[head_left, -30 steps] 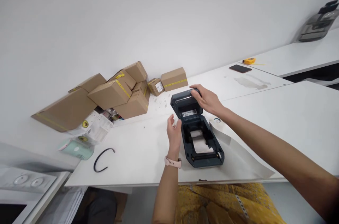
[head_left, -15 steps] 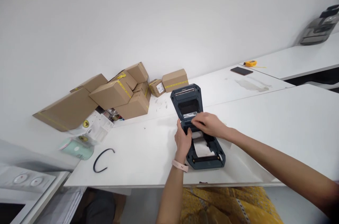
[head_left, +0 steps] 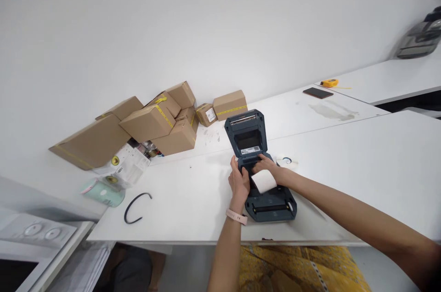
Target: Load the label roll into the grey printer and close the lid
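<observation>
A dark label printer point(head_left: 272, 204) lies on the white table point(head_left: 193, 200) with its lid point(head_left: 246, 134) swung up and open. My left hand point(head_left: 239, 182) grips the printer's left side, fingers curled over the edge. My right hand point(head_left: 269, 166) reaches into the open bay and holds the white paper roll point(head_left: 263, 181), whose loose end curls upward. A pink watch band point(head_left: 237, 216) sits on my left wrist.
Several cardboard boxes point(head_left: 151, 122) are piled against the wall at the left, with packets and a pale green roll point(head_left: 103, 191) below them. A black curved strap point(head_left: 136, 206) lies near the front edge. A phone point(head_left: 317, 93) and yellow tape measure point(head_left: 329, 83) sit far right.
My right hand left the lid, dropped into the printer bay and took hold of the paper roll. My left hand moved from beside the printer onto its left edge.
</observation>
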`<state>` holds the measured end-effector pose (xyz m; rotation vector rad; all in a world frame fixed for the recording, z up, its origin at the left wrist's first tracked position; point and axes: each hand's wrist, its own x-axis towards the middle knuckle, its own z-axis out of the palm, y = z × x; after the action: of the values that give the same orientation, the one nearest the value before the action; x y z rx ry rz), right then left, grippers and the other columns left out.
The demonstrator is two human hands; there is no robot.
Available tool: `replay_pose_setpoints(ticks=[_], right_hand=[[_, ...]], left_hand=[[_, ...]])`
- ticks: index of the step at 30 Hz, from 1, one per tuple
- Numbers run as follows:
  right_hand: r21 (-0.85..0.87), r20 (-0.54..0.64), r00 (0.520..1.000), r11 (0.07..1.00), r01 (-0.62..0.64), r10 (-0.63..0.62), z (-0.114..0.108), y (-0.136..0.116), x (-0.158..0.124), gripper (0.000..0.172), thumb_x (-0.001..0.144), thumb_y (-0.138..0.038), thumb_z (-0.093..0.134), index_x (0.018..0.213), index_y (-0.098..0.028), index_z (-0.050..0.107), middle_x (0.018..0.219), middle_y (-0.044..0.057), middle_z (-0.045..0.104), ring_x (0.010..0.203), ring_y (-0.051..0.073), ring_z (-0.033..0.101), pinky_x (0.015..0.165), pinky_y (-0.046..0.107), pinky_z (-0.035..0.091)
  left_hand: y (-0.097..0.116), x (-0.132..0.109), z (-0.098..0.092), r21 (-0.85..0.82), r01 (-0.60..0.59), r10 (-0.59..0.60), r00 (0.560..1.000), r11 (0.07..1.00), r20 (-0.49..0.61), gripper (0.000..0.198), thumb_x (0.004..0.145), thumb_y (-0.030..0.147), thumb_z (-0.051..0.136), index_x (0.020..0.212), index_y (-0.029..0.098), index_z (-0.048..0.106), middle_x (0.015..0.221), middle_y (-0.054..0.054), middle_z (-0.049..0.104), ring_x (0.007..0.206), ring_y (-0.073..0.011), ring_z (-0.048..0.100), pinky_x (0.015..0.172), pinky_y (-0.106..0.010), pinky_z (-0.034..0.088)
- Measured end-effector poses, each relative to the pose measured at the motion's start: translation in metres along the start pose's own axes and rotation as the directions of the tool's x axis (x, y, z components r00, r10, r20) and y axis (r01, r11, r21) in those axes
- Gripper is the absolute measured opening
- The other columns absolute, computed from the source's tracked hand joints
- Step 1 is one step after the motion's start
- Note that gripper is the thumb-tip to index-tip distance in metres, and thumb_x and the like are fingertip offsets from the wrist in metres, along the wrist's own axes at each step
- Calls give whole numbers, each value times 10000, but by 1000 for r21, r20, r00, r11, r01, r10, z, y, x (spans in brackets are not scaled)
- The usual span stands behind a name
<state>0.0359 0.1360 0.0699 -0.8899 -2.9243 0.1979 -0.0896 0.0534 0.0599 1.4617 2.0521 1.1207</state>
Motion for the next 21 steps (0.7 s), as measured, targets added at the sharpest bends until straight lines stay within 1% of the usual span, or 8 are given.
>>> replay_pose_setpoints(ticks=[2, 6, 9, 11, 14, 16, 18, 21], right_hand=[[70, 45, 999, 997, 26, -29, -14, 3, -9, 69, 814, -216, 713, 805, -153, 742, 828, 94, 769, 805, 235, 714, 981, 447, 446], [321, 67, 985, 938, 130, -159, -58, 23, -48, 342, 786, -374, 741, 1082, -204, 724, 983, 39, 771, 851, 197, 708, 799, 303, 524], [677, -98, 970, 699, 230, -224, -86, 52, -90, 493, 830, -594, 673, 1119, -195, 695, 1057, 82, 739, 951, 218, 686, 839, 344, 530], [786, -141, 980, 587, 196, -139, -89, 78, -116, 536, 867, -641, 613, 1156, -195, 679, 1118, 127, 723, 983, 225, 690, 820, 349, 526], [841, -152, 970, 541, 25, 190, -62, 117, -146, 541, 880, -630, 602, 1179, -183, 659, 1076, 185, 728, 825, 211, 715, 660, 328, 506], [806, -189, 900, 586, -87, 393, -33, 139, -157, 547, 842, -656, 621, 1115, -185, 673, 1086, 202, 727, 881, 241, 717, 705, 344, 513], [750, -204, 847, 635, -188, 492, -5, 152, -163, 512, 767, -655, 679, 1007, -203, 679, 1061, 183, 736, 942, 282, 712, 792, 375, 520], [697, -166, 813, 649, -305, 559, 24, 156, -166, 395, 700, -545, 722, 946, -241, 665, 980, 115, 749, 938, 316, 707, 841, 428, 515]], left_hand=[[0, -1, -1, -23, -3, 3, 1000, 1000, -3, 591, 941, 221, 430, 1522, 169, 335, 1485, -176, 557, 1361, -275, 552, 1085, -409, 426], [-2, -4, 0, -56, -27, 26, 999, 998, -23, 572, 948, 233, 439, 1511, 191, 345, 1486, -165, 560, 1377, -264, 537, 1103, -406, 411], [-5, -3, 2, -68, -34, 32, 999, 997, -21, 553, 958, 229, 428, 1504, 201, 347, 1492, -160, 555, 1391, -254, 521, 1108, -405, 407], [-6, -3, 3, -76, -39, 38, 999, 996, -15, 546, 962, 232, 425, 1502, 197, 353, 1500, -167, 544, 1389, -256, 523, 1100, -399, 414], [-7, -2, 2, -65, -52, 52, 999, 997, -10, 545, 962, 230, 423, 1502, 188, 360, 1507, -180, 533, 1394, -266, 517, 1100, -410, 413], [-6, -2, 2, -56, -51, 50, 999, 997, -6, 541, 962, 227, 420, 1499, 183, 365, 1510, -184, 528, 1402, -274, 508, 1103, -424, 408], [-6, -2, 1, -61, -46, 46, 999, 997, 2, 537, 968, 232, 412, 1501, 184, 364, 1523, -183, 513, 1410, -277, 498, 1100, -427, 411], [-5, -2, 1, -66, -29, 30, 999, 997, 14, 536, 975, 245, 410, 1507, 193, 361, 1534, -174, 502, 1406, -283, 502, 1094, -425, 416]])
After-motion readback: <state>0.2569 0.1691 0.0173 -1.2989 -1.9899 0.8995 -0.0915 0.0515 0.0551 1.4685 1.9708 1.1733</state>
